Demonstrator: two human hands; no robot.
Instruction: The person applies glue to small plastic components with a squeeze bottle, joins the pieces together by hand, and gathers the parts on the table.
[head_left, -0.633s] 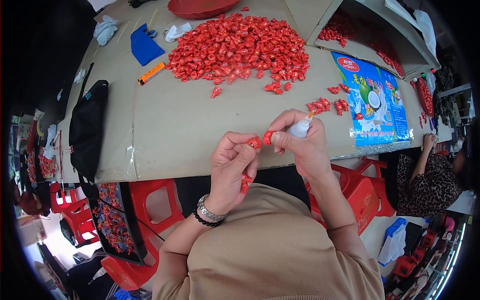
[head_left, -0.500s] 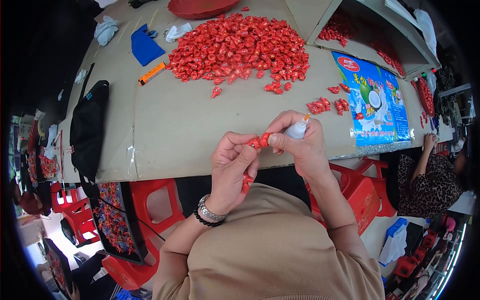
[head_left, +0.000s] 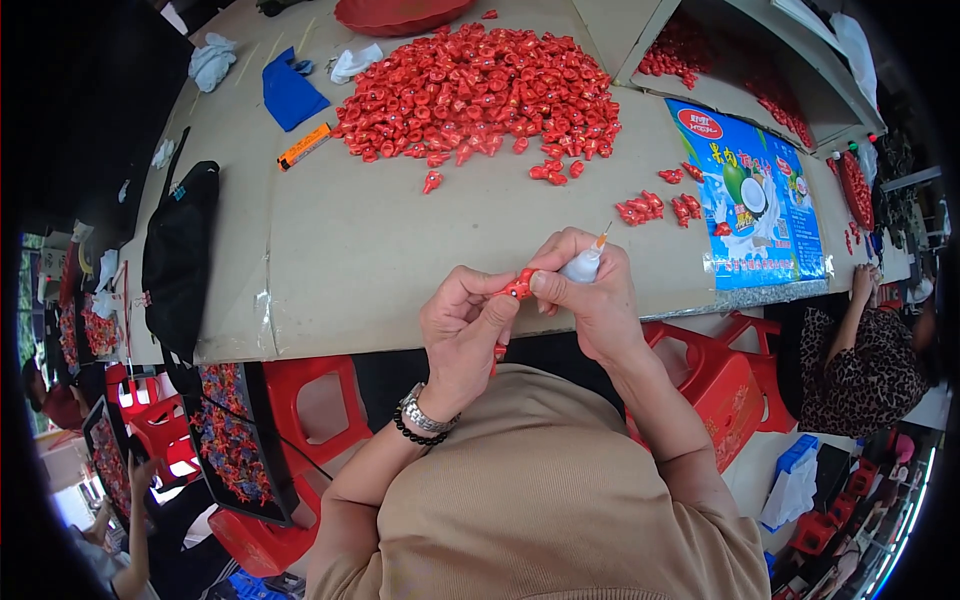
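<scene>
Near the front edge of the table, my two hands meet over a small glossy red plastic figure part (head_left: 520, 287). My left hand (head_left: 458, 325) pinches its left side between thumb and fingertips. A second red piece (head_left: 498, 353) shows below that hand's curled fingers. My right hand (head_left: 598, 300) presses its thumb and finger on the other side of the part. Tucked in the same hand is a white squeeze bottle (head_left: 581, 267) with an orange tip and thin needle, pointing up and away. Beyond lies a large pile of similar red parts (head_left: 480, 95).
Several loose red parts (head_left: 640, 208) lie right of the pile, beside a blue printed sheet (head_left: 750, 200). An orange box (head_left: 304, 147), blue cloth (head_left: 292, 90) and black bag (head_left: 180, 260) are leftward. A red bowl (head_left: 400, 15) stands behind. Another person (head_left: 860, 360) sits at right.
My right hand has shifted slightly left and down, and the bottle's needle shows more clearly. The red part has turned between my fingers. At lower left, another person's raised arm has appeared.
</scene>
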